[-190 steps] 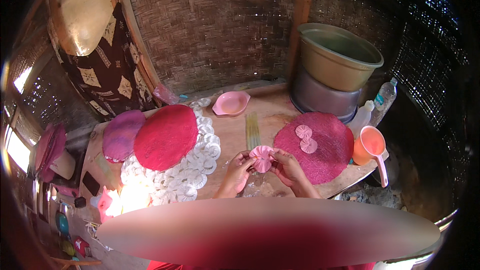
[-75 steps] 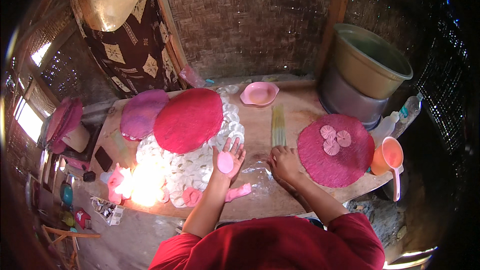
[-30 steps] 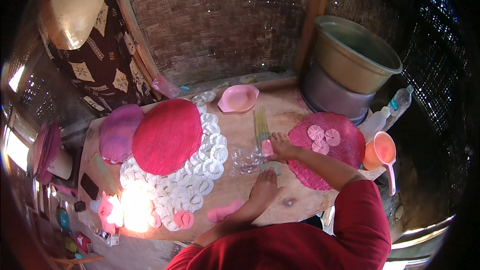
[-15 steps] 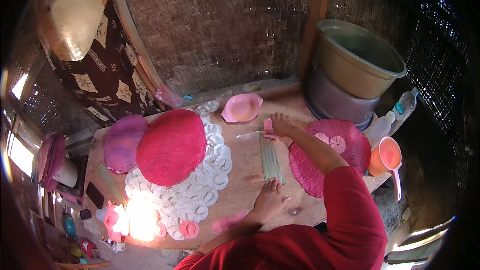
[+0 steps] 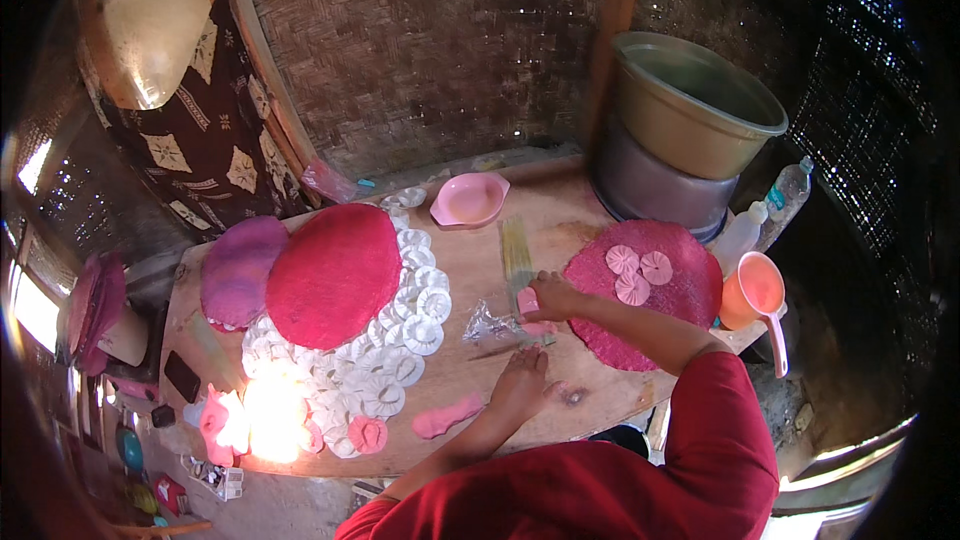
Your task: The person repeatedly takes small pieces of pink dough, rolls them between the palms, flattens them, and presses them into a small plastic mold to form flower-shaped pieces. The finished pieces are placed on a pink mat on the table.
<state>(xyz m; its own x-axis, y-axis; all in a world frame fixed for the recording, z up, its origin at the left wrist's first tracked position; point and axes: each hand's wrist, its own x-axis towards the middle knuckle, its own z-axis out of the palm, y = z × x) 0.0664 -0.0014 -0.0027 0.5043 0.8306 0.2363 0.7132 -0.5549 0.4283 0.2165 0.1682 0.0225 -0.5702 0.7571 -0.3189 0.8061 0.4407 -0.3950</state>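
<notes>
My right hand (image 5: pixel 550 297) is closed on a soft pink piece (image 5: pixel 526 308) that looks like dough, low over the wooden table. Beneath and beyond it lies a greenish ribbed strip (image 5: pixel 516 252) like a leaf. My left hand (image 5: pixel 520 386) rests at the strip's near end, fingers stretched out and nothing visible in them. Crumpled clear plastic (image 5: pixel 490 322) lies left of the pink piece. A longer pink roll (image 5: pixel 447 416) sits beside my left forearm. To the right, three pleated pink discs (image 5: pixel 632 288) lie on a round magenta mat (image 5: pixel 680 330).
Many white pleated discs (image 5: pixel 380 365) cover the left side, partly under a red round mat (image 5: pixel 335 275) and a purple one (image 5: pixel 240 265). A pink dish (image 5: pixel 470 200) stands at the back. Stacked basins (image 5: pixel 690 130), bottles (image 5: pixel 788 200) and an orange dipper (image 5: pixel 752 290) line the right.
My right hand has drawn the pink piece along the strip toward me, from its far end to near my left hand. The third pink disc, hidden by my arm before, now shows.
</notes>
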